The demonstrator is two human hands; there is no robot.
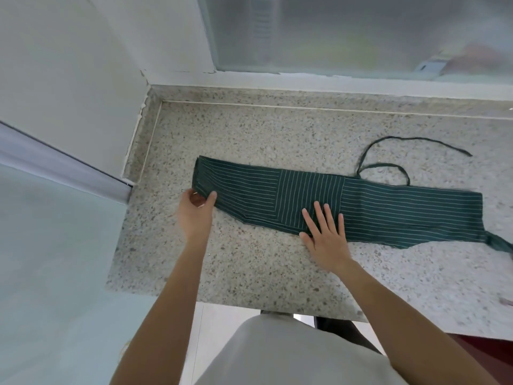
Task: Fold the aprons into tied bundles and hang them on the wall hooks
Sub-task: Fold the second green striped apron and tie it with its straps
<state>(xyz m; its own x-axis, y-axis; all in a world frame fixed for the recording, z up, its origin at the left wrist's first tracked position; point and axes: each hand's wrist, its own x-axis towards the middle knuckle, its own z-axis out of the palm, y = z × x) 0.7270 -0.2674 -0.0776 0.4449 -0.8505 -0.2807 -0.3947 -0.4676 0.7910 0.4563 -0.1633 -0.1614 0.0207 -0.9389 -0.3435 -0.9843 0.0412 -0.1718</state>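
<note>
A dark green apron (374, 207) with thin white stripes lies folded into a long narrow strip across the speckled stone counter (249, 268). Its thin ties (388, 151) loop loosely on the counter behind its right half, and another tie trails off at the far right end. My left hand (195, 211) pinches the strip's left end between thumb and fingers. My right hand (326, 236) lies flat with straight, spread fingers on the strip's near edge, close to the middle pocket panel. No wall hooks are in view.
The counter sits in a corner, with a white wall (69, 65) on the left and a frosted window (361, 31) behind. The counter's front edge runs just before my body. A dark red surface (491, 357) shows at lower right.
</note>
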